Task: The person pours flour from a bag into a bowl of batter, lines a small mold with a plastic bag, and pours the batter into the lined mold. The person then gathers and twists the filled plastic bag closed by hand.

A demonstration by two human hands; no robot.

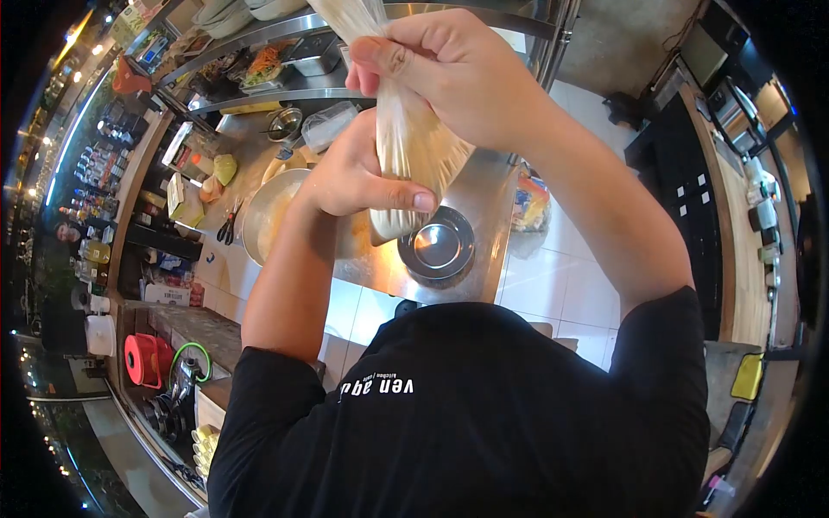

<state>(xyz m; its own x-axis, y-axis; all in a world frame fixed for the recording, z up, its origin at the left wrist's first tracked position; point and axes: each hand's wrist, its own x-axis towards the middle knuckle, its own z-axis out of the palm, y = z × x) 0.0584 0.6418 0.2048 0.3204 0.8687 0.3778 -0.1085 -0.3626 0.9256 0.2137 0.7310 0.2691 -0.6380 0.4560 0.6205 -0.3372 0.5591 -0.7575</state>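
A clear plastic bag with a pale, creamy filling hangs in front of me, its bulging lower end pointing down. My left hand is wrapped round the filled part, thumb across the front. Higher up, my right hand pinches the gathered neck, and the loose top of the bag sticks out above it. Beneath the bag a round, shiny metal bowl rests on the steel counter. A wide, pale bowl stands to the left, partly hidden behind my left forearm; its contents look orange-yellow.
Black-handled scissors lie on the left of the counter. Farther back are a small metal bowl and a clear plastic container. A steel shelf with food trays crosses the back. A filled plastic bag is right of the counter.
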